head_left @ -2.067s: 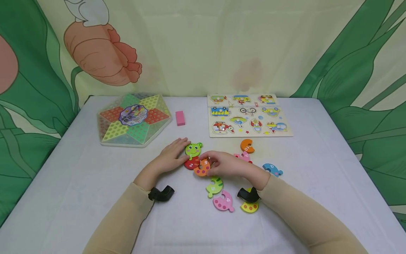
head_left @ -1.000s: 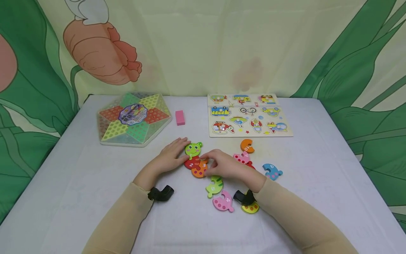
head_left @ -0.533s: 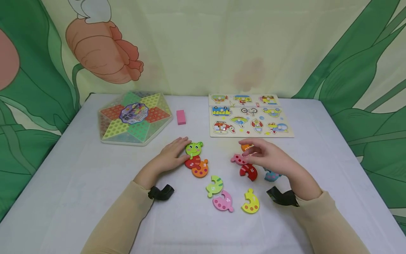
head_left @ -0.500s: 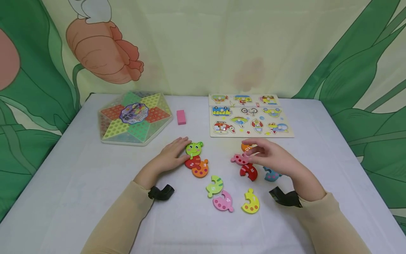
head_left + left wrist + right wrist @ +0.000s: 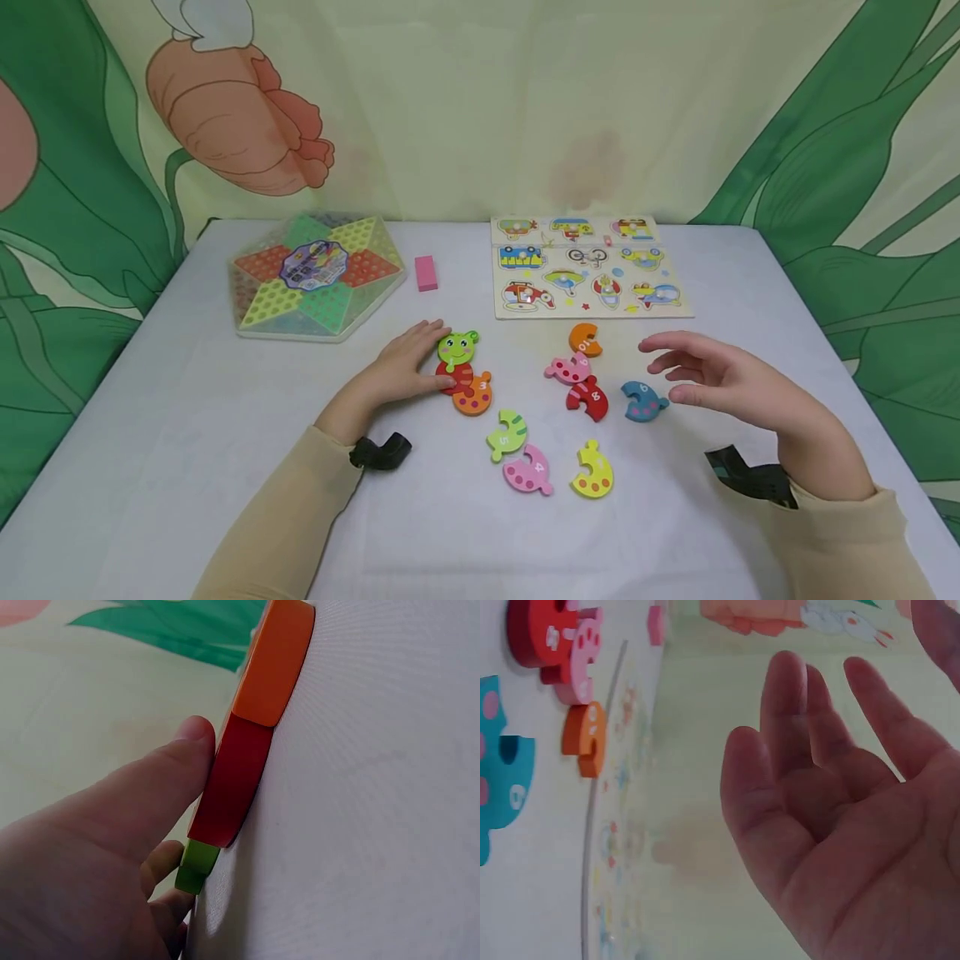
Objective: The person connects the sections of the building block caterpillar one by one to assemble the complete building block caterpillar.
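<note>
In the head view my left hand [image 5: 405, 362] rests beside a joined caterpillar puzzle: a green smiling head [image 5: 456, 348], a red piece numbered 2 [image 5: 448, 377] and an orange piece numbered 3 [image 5: 472, 400]. Its thumb lies on the red piece, and the other fingers lie along the head's left side; the left wrist view shows the thumb straight against the red piece [image 5: 234, 784]. My right hand [image 5: 720, 379] hovers with relaxed fingers and holds nothing. Nearest to it lies the blue puzzle piece [image 5: 637, 403], seen also as a spotted blue piece [image 5: 502, 780] in the right wrist view.
Loose puzzle pieces lie about: orange 10 [image 5: 582, 340], spotted pink [image 5: 564, 370], red 8 [image 5: 592, 400], green 5 [image 5: 513, 433], pink 4 [image 5: 525, 473], yellow [image 5: 598, 482]. Behind are a hexagonal box [image 5: 315, 317], a pink block [image 5: 425, 273] and a vehicle puzzle board [image 5: 585, 304].
My right hand has set the orange 3 piece against the red 2 piece, let go and moved right, past the loose pieces. My left thumb has slid slightly lower onto the red piece.
</note>
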The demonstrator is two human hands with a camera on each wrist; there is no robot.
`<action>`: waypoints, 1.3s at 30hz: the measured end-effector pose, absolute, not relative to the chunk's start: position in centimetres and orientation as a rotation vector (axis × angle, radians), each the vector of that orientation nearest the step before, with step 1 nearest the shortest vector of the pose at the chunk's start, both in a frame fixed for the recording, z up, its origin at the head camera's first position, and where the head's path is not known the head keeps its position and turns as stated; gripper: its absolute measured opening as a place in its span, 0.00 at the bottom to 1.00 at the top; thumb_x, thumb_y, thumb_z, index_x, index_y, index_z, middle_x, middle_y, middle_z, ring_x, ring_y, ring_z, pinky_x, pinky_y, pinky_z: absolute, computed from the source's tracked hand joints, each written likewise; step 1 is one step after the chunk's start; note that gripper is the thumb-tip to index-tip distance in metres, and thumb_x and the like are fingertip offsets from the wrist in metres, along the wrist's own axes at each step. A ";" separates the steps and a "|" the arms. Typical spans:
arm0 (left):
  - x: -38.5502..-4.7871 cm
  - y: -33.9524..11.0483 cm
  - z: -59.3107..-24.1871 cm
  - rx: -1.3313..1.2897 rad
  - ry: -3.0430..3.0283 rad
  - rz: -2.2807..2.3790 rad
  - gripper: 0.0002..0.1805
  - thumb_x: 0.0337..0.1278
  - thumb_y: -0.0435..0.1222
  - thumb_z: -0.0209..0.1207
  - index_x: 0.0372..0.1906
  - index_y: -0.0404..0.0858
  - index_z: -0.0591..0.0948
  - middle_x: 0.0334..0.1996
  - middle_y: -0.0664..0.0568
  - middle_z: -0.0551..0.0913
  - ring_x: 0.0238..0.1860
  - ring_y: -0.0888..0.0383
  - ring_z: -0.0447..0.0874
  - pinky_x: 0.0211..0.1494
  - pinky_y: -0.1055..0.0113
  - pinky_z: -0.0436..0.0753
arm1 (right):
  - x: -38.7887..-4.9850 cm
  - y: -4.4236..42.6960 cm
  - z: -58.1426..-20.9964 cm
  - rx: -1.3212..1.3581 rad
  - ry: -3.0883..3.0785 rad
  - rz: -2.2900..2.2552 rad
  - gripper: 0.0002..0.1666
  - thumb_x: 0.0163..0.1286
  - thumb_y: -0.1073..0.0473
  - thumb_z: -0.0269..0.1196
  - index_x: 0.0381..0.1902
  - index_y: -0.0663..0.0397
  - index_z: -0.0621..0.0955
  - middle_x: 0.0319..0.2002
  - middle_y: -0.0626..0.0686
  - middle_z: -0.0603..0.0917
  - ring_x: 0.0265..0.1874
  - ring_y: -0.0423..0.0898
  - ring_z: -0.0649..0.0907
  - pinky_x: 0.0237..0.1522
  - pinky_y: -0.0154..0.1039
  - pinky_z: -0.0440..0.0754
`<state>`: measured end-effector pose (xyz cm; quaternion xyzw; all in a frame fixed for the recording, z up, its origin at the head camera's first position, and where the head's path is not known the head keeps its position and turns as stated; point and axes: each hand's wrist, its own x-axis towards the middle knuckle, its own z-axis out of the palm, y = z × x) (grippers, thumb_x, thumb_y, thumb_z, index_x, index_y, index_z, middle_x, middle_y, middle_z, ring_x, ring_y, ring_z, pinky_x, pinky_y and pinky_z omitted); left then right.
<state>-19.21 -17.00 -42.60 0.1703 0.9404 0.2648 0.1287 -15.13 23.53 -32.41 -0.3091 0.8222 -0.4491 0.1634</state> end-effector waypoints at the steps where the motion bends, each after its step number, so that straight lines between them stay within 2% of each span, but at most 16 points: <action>1: -19.2 -17.0 -42.6 0.494 2.735 0.769 0.44 0.47 0.57 0.58 0.69 0.47 0.56 0.71 0.51 0.50 0.73 0.51 0.40 0.71 0.46 0.46 | -15.1 23.6 -32.4 -0.903 2.329 -1.254 0.30 0.61 0.72 0.57 0.62 0.59 0.64 0.54 0.35 0.71 0.48 0.31 0.75 0.43 0.26 0.78; 7: -19.4 -17.0 -42.7 0.484 2.738 0.774 0.44 0.47 0.57 0.59 0.69 0.48 0.56 0.72 0.52 0.50 0.73 0.51 0.40 0.71 0.45 0.46 | -15.0 23.1 -32.9 -0.971 2.281 -1.138 0.30 0.61 0.69 0.58 0.62 0.56 0.65 0.53 0.31 0.72 0.49 0.31 0.75 0.45 0.30 0.78; 9: -19.4 -17.1 -42.7 0.478 2.735 0.780 0.44 0.46 0.57 0.59 0.69 0.48 0.57 0.71 0.52 0.50 0.73 0.51 0.40 0.71 0.45 0.46 | -15.0 22.8 -33.3 -0.969 2.248 -1.136 0.30 0.61 0.69 0.58 0.62 0.56 0.65 0.53 0.33 0.72 0.49 0.32 0.75 0.44 0.32 0.79; 14: -19.2 -17.1 -42.7 0.463 2.724 0.792 0.44 0.45 0.56 0.60 0.69 0.48 0.57 0.71 0.53 0.51 0.73 0.52 0.40 0.70 0.45 0.46 | -14.9 21.7 -34.5 -0.925 2.209 -1.083 0.29 0.62 0.64 0.59 0.61 0.54 0.67 0.51 0.53 0.76 0.48 0.37 0.76 0.46 0.34 0.78; 17: -19.2 -17.1 -42.7 0.463 2.721 0.799 0.44 0.45 0.56 0.60 0.68 0.49 0.57 0.71 0.53 0.51 0.73 0.52 0.40 0.70 0.44 0.46 | -14.6 20.7 -35.1 -0.916 2.216 -1.030 0.28 0.62 0.60 0.60 0.60 0.50 0.68 0.50 0.58 0.76 0.48 0.39 0.75 0.49 0.34 0.76; 23: -19.1 -17.0 -42.6 0.457 2.720 0.806 0.44 0.45 0.56 0.60 0.68 0.48 0.58 0.71 0.53 0.52 0.73 0.51 0.40 0.71 0.45 0.46 | -13.2 17.7 -35.6 -0.887 2.152 -0.949 0.28 0.60 0.53 0.62 0.60 0.45 0.70 0.53 0.52 0.75 0.50 0.49 0.75 0.50 0.39 0.77; 29: -19.1 -17.0 -42.4 0.439 2.720 0.802 0.44 0.45 0.56 0.60 0.68 0.48 0.58 0.71 0.52 0.51 0.72 0.51 0.40 0.71 0.45 0.46 | -12.8 15.0 -36.6 -0.959 2.092 -0.862 0.30 0.59 0.51 0.63 0.60 0.40 0.71 0.59 0.41 0.71 0.55 0.43 0.73 0.56 0.39 0.74; 33: -19.0 -17.0 -42.3 0.428 2.720 0.811 0.44 0.44 0.55 0.61 0.68 0.48 0.58 0.71 0.52 0.52 0.72 0.51 0.40 0.71 0.45 0.46 | -12.9 13.8 -37.4 -0.964 2.067 -0.795 0.28 0.57 0.49 0.64 0.57 0.33 0.73 0.57 0.35 0.72 0.59 0.40 0.70 0.59 0.40 0.71; 39: -19.1 -16.8 -42.3 0.452 2.717 0.818 0.44 0.45 0.55 0.61 0.68 0.48 0.58 0.71 0.52 0.52 0.72 0.50 0.40 0.70 0.44 0.46 | -12.9 13.3 -38.6 -0.958 2.061 -0.733 0.27 0.56 0.49 0.65 0.55 0.27 0.74 0.54 0.32 0.73 0.58 0.38 0.68 0.57 0.37 0.73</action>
